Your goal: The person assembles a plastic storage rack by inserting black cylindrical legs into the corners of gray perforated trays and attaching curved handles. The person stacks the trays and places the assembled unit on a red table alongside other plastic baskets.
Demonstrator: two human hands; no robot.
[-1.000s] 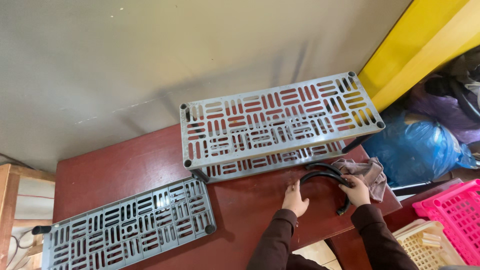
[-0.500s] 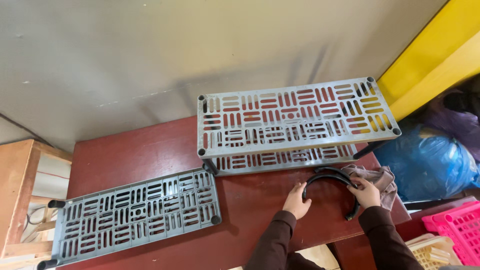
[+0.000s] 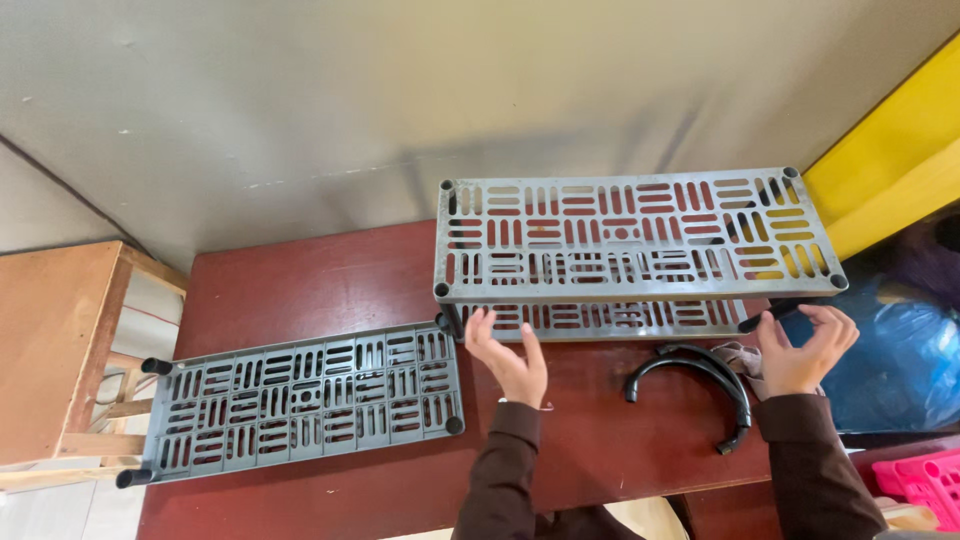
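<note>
Counted: three grey slotted shelf panels, two stacked as a rack, one lying flat; one black curved band; two hands; one pink basket.

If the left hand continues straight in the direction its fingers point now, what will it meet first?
The left hand points up and away, toward the near left corner of the grey two-tier slotted shelf. It would probably meet the lower tier's front edge or the corner post there first; depth is hard to judge, and the fingertips may already touch it.
</note>
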